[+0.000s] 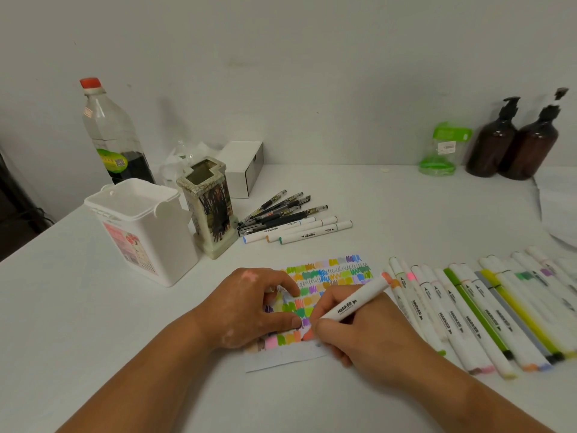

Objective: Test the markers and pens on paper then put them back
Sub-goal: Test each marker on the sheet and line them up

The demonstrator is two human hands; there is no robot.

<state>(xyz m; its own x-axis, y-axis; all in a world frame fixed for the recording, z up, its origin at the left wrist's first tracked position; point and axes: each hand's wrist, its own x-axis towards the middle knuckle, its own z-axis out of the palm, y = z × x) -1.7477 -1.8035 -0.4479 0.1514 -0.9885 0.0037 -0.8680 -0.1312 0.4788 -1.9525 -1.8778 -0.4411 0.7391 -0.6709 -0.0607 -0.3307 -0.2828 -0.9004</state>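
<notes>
A sheet of paper (pixel 340 270) covered with coloured scribbles lies in front of me. My right hand (pixel 362 332) grips a white marker (pixel 356 301) with an orange end, its tip down on the paper at an orange patch. My left hand (pixel 253 307) rests on the paper, fingers curled, thumb and fingertips pressing the sheet. It holds nothing that I can see. A row of several white and green markers (pixel 474 310) lies to the right. Another pile of black pens and three white markers (pixel 290 220) lies behind the paper.
A white plastic tub (pixel 140 226) and a ceramic pen holder (pixel 209 207) stand at the left. Behind them are a bottle with dark liquid (pixel 112 132) and a white box (pixel 246 167). A green-lidded jar (pixel 443 148) and two brown pump bottles (pixel 512 142) stand by the wall.
</notes>
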